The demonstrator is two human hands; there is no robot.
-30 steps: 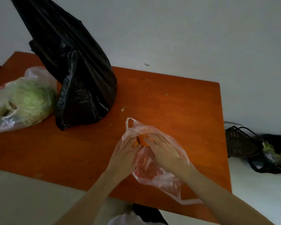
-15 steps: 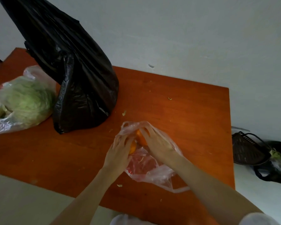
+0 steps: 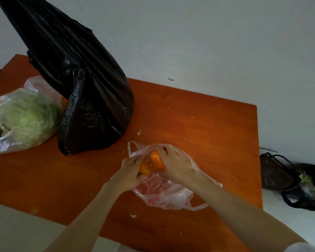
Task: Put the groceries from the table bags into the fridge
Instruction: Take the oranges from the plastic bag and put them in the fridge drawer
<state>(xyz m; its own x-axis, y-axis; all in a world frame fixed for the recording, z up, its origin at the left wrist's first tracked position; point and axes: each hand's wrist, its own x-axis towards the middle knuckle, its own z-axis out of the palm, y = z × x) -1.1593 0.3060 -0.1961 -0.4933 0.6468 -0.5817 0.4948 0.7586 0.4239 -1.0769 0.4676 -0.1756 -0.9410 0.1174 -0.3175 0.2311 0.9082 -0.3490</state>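
I have both hands at the mouth of the clear bag (image 3: 164, 195) on the table (image 3: 216, 128). My right hand (image 3: 176, 166) is wrapped round one carrot (image 3: 157, 160), my left hand (image 3: 129, 176) round a second carrot (image 3: 145, 169) just beside it. Both carrots point their blunt ends up and away from me, out of the bag's opening, long axes roughly parallel. So the pull, I judge, runs along that axis, up and clear of the plastic. No fridge in view.
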